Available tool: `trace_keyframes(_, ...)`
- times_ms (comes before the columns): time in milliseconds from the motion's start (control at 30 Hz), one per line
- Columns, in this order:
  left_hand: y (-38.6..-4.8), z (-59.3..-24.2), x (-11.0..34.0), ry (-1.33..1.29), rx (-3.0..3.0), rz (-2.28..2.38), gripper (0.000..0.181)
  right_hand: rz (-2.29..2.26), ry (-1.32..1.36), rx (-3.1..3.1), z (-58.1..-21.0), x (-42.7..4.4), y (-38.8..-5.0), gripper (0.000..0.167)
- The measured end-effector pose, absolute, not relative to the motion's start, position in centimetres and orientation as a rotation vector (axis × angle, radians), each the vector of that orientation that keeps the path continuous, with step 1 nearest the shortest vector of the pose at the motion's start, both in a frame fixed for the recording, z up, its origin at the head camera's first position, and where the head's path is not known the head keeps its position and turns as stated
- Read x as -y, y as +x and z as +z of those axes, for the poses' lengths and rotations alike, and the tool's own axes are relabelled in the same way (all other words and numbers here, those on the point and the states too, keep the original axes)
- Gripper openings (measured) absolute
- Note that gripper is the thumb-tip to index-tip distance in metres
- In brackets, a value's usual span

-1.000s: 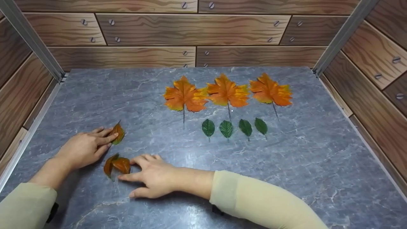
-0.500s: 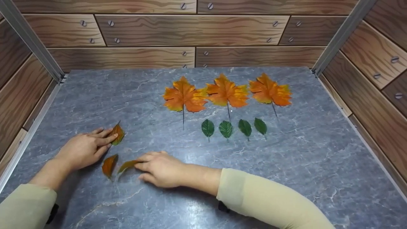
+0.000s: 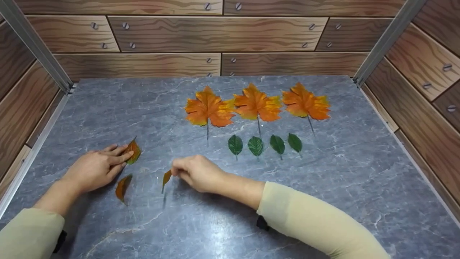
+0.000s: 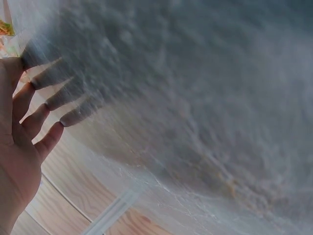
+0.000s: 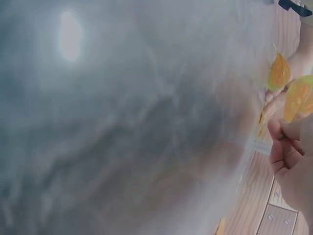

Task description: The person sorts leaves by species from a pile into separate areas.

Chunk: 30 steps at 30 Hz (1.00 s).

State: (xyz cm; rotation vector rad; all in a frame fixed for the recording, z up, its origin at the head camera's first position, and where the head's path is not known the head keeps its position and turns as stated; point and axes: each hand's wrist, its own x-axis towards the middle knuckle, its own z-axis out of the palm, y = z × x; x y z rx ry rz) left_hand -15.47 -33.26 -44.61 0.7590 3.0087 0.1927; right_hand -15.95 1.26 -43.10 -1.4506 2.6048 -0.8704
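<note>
My left hand lies on the table at the left, its fairly straight fingertips resting on an orange-green leaf. Between thumb and fingers, my right hand pinches another orange-brown leaf, which hangs above the table with its shadow below. In the right wrist view this held leaf shows yellow-orange beside the thumb. A third curled orange-brown leaf lies just below the left hand, touched by neither hand.
Three orange maple leaves lie in a row at the back of the grey marbled table. Below them sits a row of several small green leaves. Wood-patterned walls and metal posts surround the table.
My right hand has taken up one of the two lower leaves, moving it right and upward, away from the curled leaf. The left hand has stayed in place.
</note>
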Motion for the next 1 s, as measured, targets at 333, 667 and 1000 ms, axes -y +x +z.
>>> trace_keyframes(333,-15.4,-44.7,33.2,0.765,-3.013,0.192,0.046,-1.189,-1.418,-2.561,-42.9,-2.3,-17.4,0.022)
trace_keyframes(667,-15.5,-44.6,33.2,0.756,-3.010,0.192,0.047,-1.221,-1.476,-2.689,-43.1,-2.1,-18.7,0.007)
trace_keyframes(1000,-15.5,-44.7,33.3,0.768,-3.011,0.200,0.046,-1.296,-1.321,-2.675,-42.8,-1.3,-19.0,0.014)
